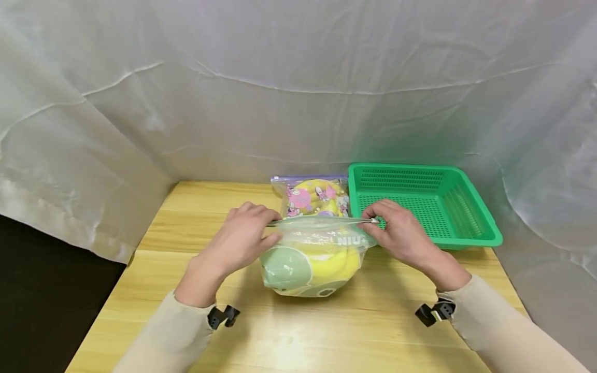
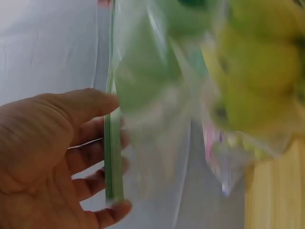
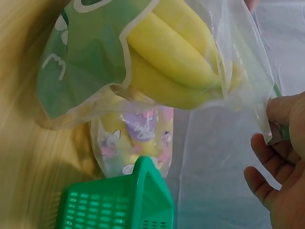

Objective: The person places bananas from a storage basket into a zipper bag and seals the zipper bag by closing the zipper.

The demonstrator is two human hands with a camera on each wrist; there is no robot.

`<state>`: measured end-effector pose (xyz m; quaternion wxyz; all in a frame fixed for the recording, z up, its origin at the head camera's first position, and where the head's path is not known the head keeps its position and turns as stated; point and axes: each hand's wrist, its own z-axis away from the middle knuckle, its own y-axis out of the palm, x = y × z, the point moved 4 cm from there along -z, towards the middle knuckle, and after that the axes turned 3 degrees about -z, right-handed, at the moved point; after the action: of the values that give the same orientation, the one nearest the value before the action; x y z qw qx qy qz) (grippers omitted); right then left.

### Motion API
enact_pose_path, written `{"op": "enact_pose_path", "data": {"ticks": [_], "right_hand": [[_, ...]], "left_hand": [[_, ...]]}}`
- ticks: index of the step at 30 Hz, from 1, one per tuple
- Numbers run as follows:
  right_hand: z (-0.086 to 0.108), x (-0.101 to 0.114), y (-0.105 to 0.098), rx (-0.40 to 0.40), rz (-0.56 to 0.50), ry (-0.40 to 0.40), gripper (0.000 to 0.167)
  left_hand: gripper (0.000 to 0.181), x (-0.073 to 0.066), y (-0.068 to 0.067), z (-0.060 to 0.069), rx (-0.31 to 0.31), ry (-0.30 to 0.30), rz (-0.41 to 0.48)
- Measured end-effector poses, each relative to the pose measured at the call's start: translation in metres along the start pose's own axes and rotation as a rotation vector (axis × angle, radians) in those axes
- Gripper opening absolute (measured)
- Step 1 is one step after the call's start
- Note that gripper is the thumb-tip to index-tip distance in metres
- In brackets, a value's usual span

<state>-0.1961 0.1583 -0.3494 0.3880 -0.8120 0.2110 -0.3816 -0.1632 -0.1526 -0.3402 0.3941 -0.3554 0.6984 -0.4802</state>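
Between the hands is a clear zip bag [image 1: 326, 259] with a green printed pattern and yellow bananas [image 3: 176, 52] inside. Its green zip strip [image 2: 113, 152] runs along the top edge. My left hand [image 1: 244, 235] holds the strip's left end, thumb on one side and fingers on the other in the left wrist view. At the opposite corner, my right hand [image 1: 398, 230] pinches the strip near a small pale slider [image 1: 374, 221]. The right thumb and index finger meet on the corner in the right wrist view.
Behind the held bag lies a second zip bag [image 1: 314, 197] with pink prints, a purple strip and yellow contents. A green plastic basket [image 1: 475, 207] stands at the back right of the wooden table [image 1: 289, 342]. Grey-white sheeting [image 1: 298, 124] hangs behind and at both sides.
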Motion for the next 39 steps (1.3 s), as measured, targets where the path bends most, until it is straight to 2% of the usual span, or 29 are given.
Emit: {"op": "enact_pose_path", "data": {"ticks": [3,6,11,14,19,24,27,32,35,39], "right_hand": [[0.0,0.003,-0.002,0.027,0.005,-0.024,0.01],[0.001,0.005,-0.009,0.023,0.023,-0.063,0.012],[0.001,0.005,-0.016,-0.004,0.043,-0.086,0.012],[0.002,0.003,-0.013,0.015,0.031,-0.065,0.009],[0.002,-0.004,-0.012,0.059,0.044,-0.02,0.006],[-0.001,-0.006,-0.015,0.107,0.087,0.003,0.006],[-0.002,-0.004,-0.014,0.108,0.084,-0.002,0.007],[-0.002,-0.004,-0.008,0.123,0.054,0.017,0.006],[-0.001,-0.006,-0.007,0.124,0.057,0.003,0.006],[-0.002,-0.006,-0.011,0.098,0.087,-0.067,0.005]], "left_hand": [[0.021,-0.01,0.002,-0.006,-0.004,0.047,-0.041],[0.009,-0.011,0.0,-0.009,-0.066,0.069,-0.093],[0.01,-0.014,-0.005,-0.012,-0.124,0.036,-0.153],[0.016,-0.02,-0.004,-0.016,-0.104,0.025,-0.162],[0.017,-0.033,0.005,-0.026,-0.061,0.064,-0.15],[0.003,-0.038,0.007,-0.03,-0.084,0.073,-0.225],[0.006,-0.046,0.009,-0.033,-0.109,0.091,-0.261],[0.02,-0.065,0.019,-0.044,-0.112,0.141,-0.202],[0.015,-0.071,0.024,-0.049,-0.094,0.132,-0.188],[0.015,-0.077,0.023,-0.053,-0.066,0.097,-0.219]]}}
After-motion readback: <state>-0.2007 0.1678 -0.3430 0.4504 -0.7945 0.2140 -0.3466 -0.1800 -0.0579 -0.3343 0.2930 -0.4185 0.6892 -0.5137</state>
